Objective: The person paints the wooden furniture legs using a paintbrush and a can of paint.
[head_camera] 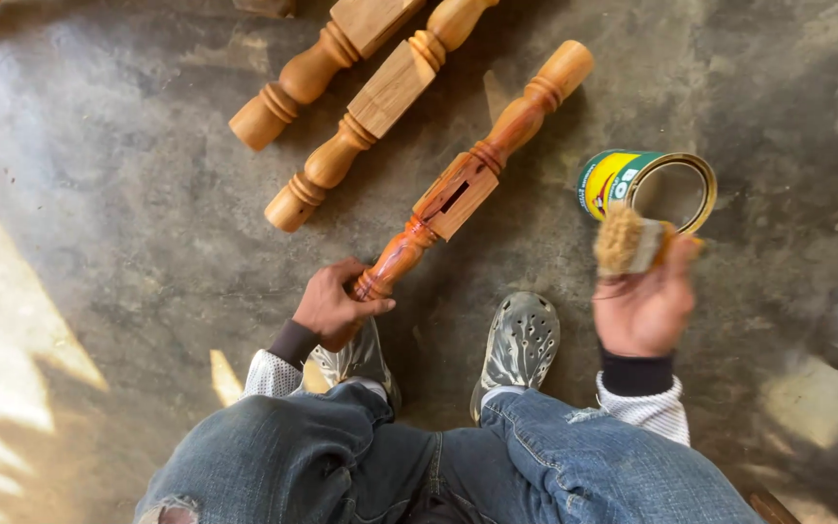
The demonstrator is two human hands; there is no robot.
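- Head view: grey, stained concrete floor (147, 194), sunlit at left.
- Left hand (334, 306) clamped on reddish turned leg (467, 175).
- Right hand (644, 306) grips brush (625, 241) beside open tin (647, 184).
- Two paler legs (361, 97) lie apart.

Three turned wooden legs (467, 180); one open tin (644, 184); one brush (628, 243)

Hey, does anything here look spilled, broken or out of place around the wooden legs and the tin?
Nothing looks spilled or broken. The open tin stands on the floor with no puddle around it. The left hand grips the reddish turned leg; the right hand holds a brush. Only oddity: that leg is darker than the two paler legs.
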